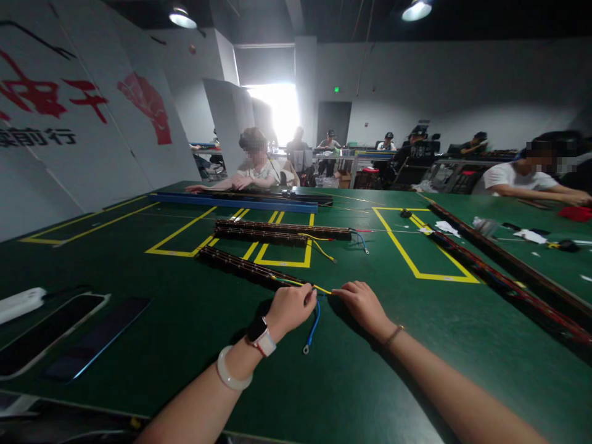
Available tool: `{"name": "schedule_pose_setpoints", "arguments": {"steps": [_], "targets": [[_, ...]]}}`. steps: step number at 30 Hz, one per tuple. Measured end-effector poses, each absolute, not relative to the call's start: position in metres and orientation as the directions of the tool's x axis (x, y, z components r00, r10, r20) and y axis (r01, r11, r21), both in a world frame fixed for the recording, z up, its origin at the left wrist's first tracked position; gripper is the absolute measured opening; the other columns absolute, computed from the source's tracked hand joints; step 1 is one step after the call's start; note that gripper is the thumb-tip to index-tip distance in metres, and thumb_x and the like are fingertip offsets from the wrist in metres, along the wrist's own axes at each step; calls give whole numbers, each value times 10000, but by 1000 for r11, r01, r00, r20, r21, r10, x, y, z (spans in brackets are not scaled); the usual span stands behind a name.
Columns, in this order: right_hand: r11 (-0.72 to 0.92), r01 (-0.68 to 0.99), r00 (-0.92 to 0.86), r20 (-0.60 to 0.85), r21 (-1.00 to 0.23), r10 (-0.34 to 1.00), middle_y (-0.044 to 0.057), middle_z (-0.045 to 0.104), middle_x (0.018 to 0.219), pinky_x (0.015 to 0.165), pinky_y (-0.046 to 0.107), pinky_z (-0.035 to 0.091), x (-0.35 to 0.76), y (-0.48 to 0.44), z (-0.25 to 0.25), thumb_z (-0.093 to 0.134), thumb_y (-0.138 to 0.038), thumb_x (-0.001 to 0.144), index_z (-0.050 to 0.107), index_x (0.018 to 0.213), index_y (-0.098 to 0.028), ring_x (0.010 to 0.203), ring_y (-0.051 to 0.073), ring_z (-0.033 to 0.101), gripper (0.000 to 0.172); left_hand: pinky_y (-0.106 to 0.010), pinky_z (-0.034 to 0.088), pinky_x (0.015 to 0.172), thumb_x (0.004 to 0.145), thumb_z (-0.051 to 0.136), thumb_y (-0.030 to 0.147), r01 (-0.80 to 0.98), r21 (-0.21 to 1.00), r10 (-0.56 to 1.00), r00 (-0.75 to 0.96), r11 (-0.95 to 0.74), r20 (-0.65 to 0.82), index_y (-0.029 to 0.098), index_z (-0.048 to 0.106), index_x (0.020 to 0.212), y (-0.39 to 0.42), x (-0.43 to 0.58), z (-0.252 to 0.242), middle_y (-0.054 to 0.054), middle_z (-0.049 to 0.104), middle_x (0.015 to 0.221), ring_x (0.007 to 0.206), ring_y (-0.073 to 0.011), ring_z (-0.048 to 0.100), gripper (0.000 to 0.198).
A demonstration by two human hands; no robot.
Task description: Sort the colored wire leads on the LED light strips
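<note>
With left hand [292, 308] and right hand [363, 305], pinched slim, bendy yellow wire [324, 290] near the end of long, ribbed dark bar [243, 263]. Noted smooth green tabletop [425, 345] beneath; curved blue wire [316, 322], ring-tipped, beside left hand.

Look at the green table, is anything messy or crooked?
A little, yes. White scraps lie strewn on the right side of the table, like litter. The wired bar at the left hand lies slanted, while the two bars behind it lie nearly parallel. I see no spill.
</note>
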State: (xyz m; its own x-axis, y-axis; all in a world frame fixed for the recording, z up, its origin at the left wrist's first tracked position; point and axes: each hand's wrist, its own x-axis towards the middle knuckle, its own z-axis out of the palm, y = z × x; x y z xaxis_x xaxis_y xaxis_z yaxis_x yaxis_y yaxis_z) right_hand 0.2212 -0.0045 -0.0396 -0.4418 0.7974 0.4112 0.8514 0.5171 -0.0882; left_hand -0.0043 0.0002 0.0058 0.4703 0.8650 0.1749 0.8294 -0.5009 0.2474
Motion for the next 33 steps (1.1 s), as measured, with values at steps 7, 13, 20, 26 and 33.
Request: {"name": "schedule_pose_setpoints", "arguments": {"steps": [7, 13, 20, 26, 33], "targets": [[509, 855, -431, 413, -98, 803, 43, 655, 893, 715, 290, 378, 221, -3, -42, 528, -142, 903, 681, 1077, -268, 794, 167, 549, 264, -302, 408, 664, 948, 299, 290, 913, 187, 911, 305, -363, 278, 151, 538, 943, 11, -11, 3, -88, 631, 767, 699, -206, 604, 277], [511, 852, -427, 416, -110, 803, 47, 657, 898, 714, 292, 379, 222, -3, -43, 515, -158, 916, 680, 1075, -269, 798, 171, 548, 255, -350, 417, 801, 951, 307, 243, 865, 178, 845, 380, -469, 377, 138, 572, 939, 12, -11, 1, -103, 622, 879, 855, -220, 560, 286], [506, 856, -426, 409, -106, 807, 44, 655, 892, 723, 289, 374, 221, -2, -43, 519, -130, 904, 681, 1068, -266, 801, 169, 544, 267, -423, 281, 1033, 947, 376, 251, 643, 147, 636, 649, -752, 417, 226, 448, 1350, -2, -2, 1, -74, 549, 1312, 1227, -243, 416, 410], [510, 854, -440, 384, -99, 812, 45, 647, 889, 716, 293, 372, 222, -2, -42, 546, -161, 896, 677, 1068, -259, 803, 173, 543, 238, -478, 159, 1119, 912, 446, 228, 481, 212, 525, 795, -850, 303, 244, 610, 1186, -7, -1, -3, -47, 531, 1357, 1376, -242, 279, 320], [505, 854, -423, 396, -127, 815, 57, 650, 890, 737, 297, 384, 222, 0, -46, 502, -150, 911, 690, 1023, -245, 817, 177, 543, 239, -442, 270, 1086, 911, 416, 245, 491, 196, 528, 772, -849, 353, 214, 684, 991, -8, 0, 1, -72, 591, 1241, 1252, -227, 433, 282]]}}
